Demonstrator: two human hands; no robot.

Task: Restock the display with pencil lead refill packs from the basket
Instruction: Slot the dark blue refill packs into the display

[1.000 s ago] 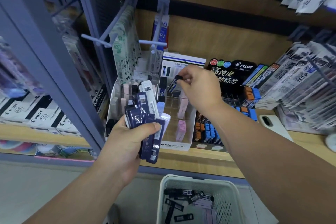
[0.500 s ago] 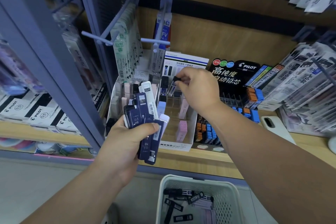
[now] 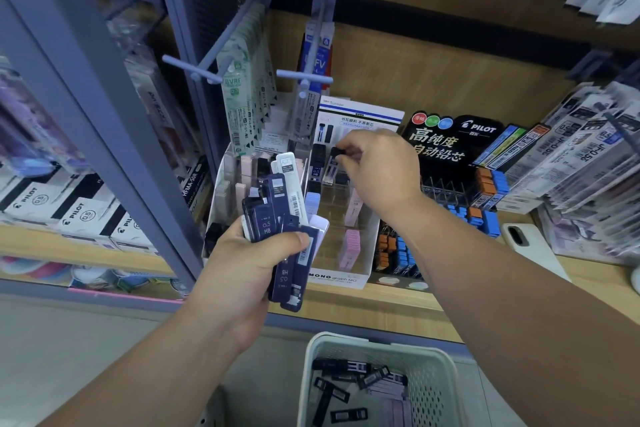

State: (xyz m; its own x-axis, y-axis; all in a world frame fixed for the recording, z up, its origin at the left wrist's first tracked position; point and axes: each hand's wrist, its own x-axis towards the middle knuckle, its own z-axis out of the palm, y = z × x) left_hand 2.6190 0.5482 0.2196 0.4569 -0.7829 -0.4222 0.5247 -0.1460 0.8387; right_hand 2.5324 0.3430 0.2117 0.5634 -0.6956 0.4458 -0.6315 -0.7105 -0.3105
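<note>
Left hand (image 3: 249,274): fingers and thumb curled round a fanned bundle of refill packs (image 3: 273,215), navy and white, at the 9 o'clock side of the white display tray (image 3: 332,279).
Right hand (image 3: 381,170): fingertips pinch the black cap of a single refill pack (image 3: 331,166), upright in the tray's back row, 12 o'clock end.
Basket (image 3: 349,340): 6 o'clock of the tray, holds loose packs (image 3: 341,365).
Pilot display (image 3: 446,146): 3 o'clock of the tray, just beside it.
</note>
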